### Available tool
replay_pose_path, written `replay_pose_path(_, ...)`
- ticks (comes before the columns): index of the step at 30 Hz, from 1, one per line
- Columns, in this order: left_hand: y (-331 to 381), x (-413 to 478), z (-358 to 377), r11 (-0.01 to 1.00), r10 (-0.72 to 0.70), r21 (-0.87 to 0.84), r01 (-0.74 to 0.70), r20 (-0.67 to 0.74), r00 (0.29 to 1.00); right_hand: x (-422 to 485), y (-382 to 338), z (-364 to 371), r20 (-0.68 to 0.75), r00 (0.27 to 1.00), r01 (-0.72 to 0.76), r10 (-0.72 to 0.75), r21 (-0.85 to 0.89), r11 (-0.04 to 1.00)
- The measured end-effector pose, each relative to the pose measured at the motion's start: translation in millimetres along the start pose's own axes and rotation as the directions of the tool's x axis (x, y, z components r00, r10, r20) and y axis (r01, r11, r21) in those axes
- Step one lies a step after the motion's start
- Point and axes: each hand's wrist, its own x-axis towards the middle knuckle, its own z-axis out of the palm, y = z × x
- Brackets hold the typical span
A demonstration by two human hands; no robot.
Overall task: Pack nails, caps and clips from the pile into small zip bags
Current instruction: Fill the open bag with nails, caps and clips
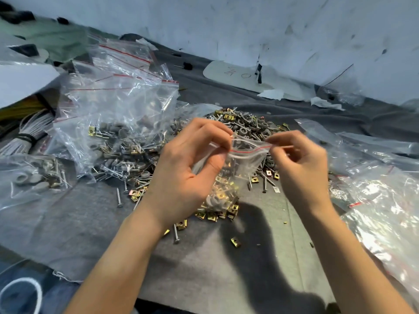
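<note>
Left of the pile (247, 125) sit filled bags (118, 123); just in front of it my left hand (188, 168) pinches the bag (243, 163) at one end of its zip, and my right hand (299, 164) pinches the other end, I think, though its fingertips blur. The bag hangs between them, clips (223, 189) and caps (215, 200) weighing its bottom, mouth seemingly unsealed: a slipped pinch would let that weight tip it and spill.

Scuffed white wall (272, 30) behind — grey felt cloth (195, 264) over work surface, hard light, sharp shadows.
</note>
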Motion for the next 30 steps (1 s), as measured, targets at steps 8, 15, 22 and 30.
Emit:
replay_pose_path(8,-3,0,-4,1.000,-0.009,0.030,0.009,-0.010,1.000,-13,37,33,0.384,0.920,0.133,0.075,-0.487,0.863)
replay_pose_path(15,-3,-1,-5,1.000,-0.004,0.027,0.004,-0.009,1.000,-17,33,38,0.397,0.910,0.179,0.122,-0.640,0.747)
replay_pose_path(22,-3,-1,-7,0.999,-0.005,0.037,0.005,-0.012,1.000,-16,41,37,0.298,0.943,0.123,0.151,-0.729,0.673)
replay_pose_path(30,-3,-1,-6,0.999,-0.001,0.040,0.001,-0.010,1.000,-17,40,38,0.278,0.954,0.095,0.114,-0.639,0.763)
